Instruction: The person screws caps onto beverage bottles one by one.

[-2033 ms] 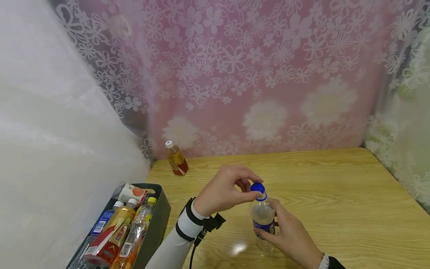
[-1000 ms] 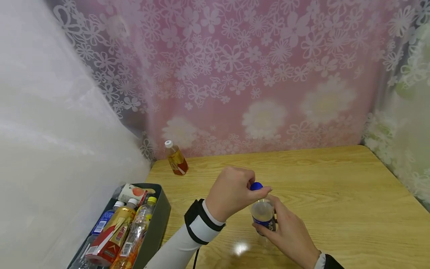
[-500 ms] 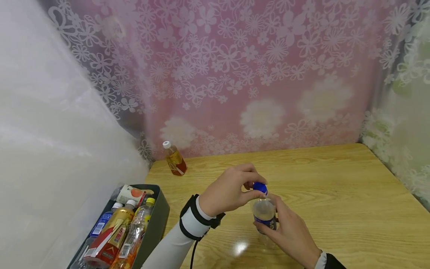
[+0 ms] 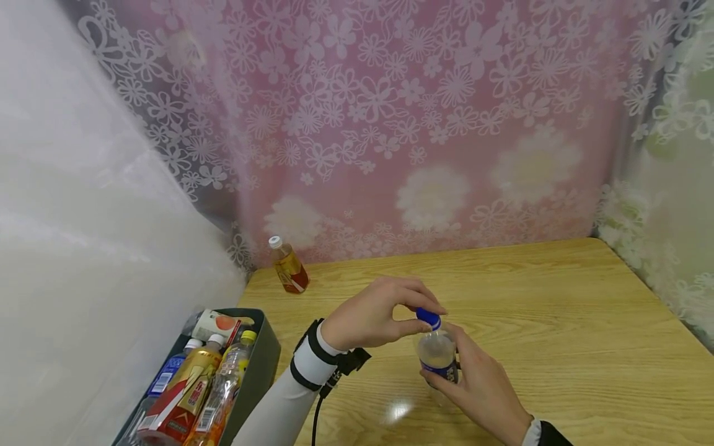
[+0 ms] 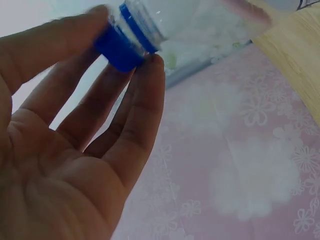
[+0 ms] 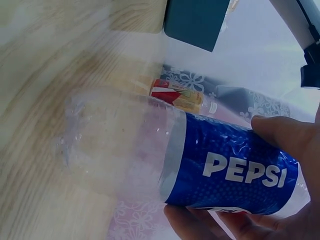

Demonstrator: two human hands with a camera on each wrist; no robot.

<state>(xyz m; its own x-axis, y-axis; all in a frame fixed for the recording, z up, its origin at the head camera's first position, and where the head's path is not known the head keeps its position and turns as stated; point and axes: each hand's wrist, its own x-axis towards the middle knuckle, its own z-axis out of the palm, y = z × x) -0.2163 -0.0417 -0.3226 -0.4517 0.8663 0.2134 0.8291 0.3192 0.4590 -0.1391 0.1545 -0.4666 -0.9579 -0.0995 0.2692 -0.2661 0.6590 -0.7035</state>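
Yellow wood-grain tabletop (image 4: pixel 563 322) stretches right to a rounded far corner; over it the right hand (image 4: pixel 484 385) grips a clear, blue-labelled plastic bottle (image 4: pixel 437 353), the left hand (image 4: pixel 372 314) pinching its round blue cap (image 4: pixel 428 318). Leftward: dark-grey bin (image 4: pixel 261 356), amber bottle (image 4: pixel 291 271).

I can't read the print on the white-capped amber plastic bottle (image 4: pixel 291 272) at eight o'clock in my head view; it's too small. At seven o'clock the bottom edge crops the dark grey-green rectangular bin (image 4: pixel 262 365). My left wrist view blurs the clear plastic bottle (image 5: pixel 200 22) at one o'clock and cuts it at the top edge. The right hand (image 4: pixel 482 384) covers part of its blue label (image 4: pixel 437 370), and from the right wrist I lose its neck (image 5: pixel 150 22) at four o'clock.
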